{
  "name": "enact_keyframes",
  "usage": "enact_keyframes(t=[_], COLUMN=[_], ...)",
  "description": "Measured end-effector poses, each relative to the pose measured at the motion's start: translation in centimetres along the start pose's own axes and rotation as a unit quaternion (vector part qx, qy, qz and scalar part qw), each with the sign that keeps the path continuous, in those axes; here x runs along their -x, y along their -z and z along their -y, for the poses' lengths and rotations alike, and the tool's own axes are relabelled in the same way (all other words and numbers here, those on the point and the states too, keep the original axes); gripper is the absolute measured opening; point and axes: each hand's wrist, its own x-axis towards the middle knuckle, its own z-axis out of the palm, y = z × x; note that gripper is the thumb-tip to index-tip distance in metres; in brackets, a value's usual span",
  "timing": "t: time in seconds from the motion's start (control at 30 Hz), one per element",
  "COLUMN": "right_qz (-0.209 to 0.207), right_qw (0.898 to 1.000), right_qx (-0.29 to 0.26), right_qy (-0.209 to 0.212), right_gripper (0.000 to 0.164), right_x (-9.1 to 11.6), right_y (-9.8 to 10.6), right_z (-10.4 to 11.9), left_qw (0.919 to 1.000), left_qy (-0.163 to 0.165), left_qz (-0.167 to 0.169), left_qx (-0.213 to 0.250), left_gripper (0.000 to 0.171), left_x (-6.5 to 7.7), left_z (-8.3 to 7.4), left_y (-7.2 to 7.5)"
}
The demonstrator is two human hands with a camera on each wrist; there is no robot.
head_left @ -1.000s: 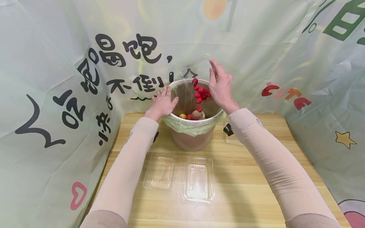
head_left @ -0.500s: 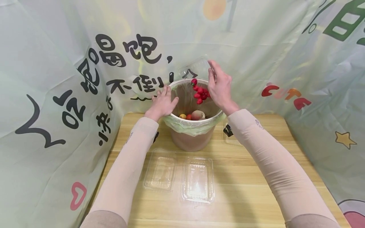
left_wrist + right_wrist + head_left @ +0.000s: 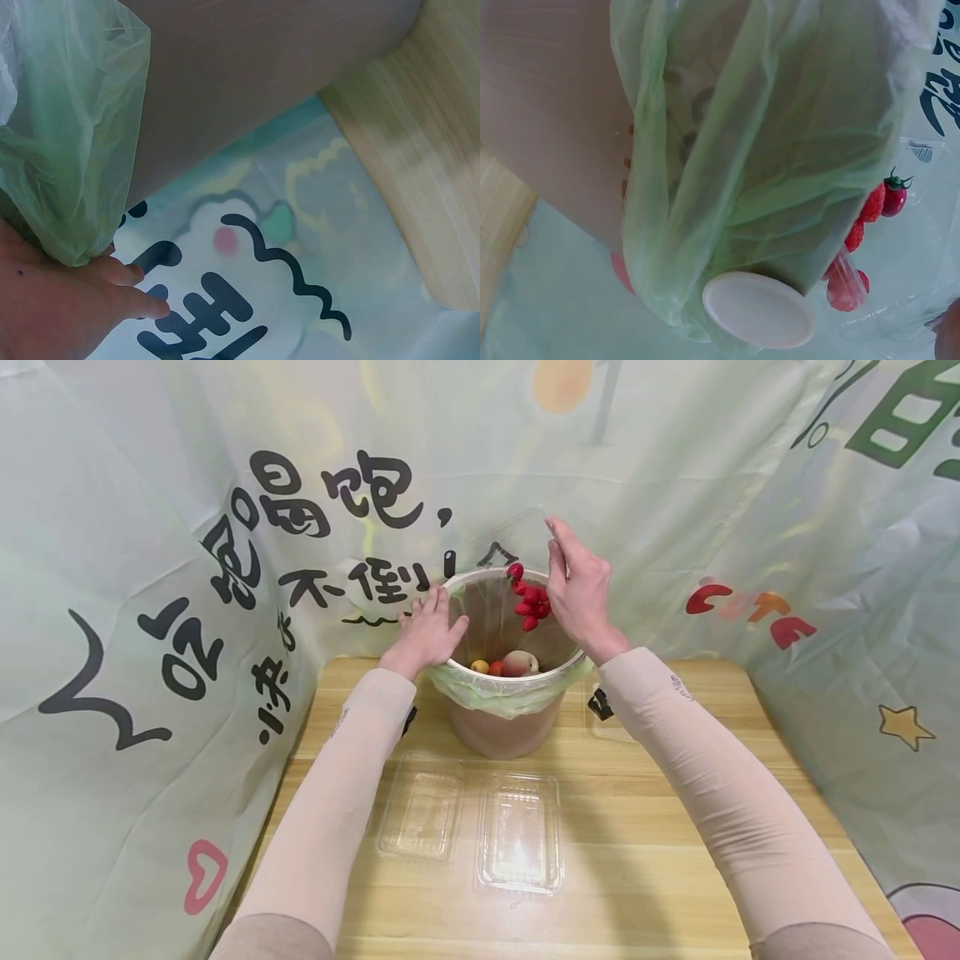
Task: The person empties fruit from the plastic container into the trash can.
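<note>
A trash bin with a white rim and a pale green bag liner stands on the table. My left hand rests on the bin's left rim, its fingers extended. Over the far right rim, my right hand grips a clear plastic container tilted steeply toward the bin. Several red strawberries and a cherry tomato hang at its lower side. In the right wrist view the container carries the cherry tomato and strawberries. Inside the bin lie a peach-like fruit and smaller fruits.
Two clear plastic containers lie on the wooden table in front of the bin. Another clear piece lies to the right, partly behind my right arm. A printed cloth surrounds the table.
A strawberry seen low in the bin a second ago has dropped out of sight. The red fruits in the container have shifted slightly. Both hands stay nearly in place.
</note>
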Motion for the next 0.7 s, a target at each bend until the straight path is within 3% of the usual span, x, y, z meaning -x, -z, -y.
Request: enact_keyframes(t=[0.7], right_qz=[-0.021], right_qw=[0.999], right_qx=[0.0], right_qy=[0.025], right_gripper=[0.03], right_x=[0.1], right_y=[-0.31], right_z=[0.24], left_qw=[1.0], left_qy=[-0.003], left_qz=[-0.003], left_qx=[0.004], left_gripper=[0.081], left_x=[0.08], left_z=[-0.02], left_y=[0.0])
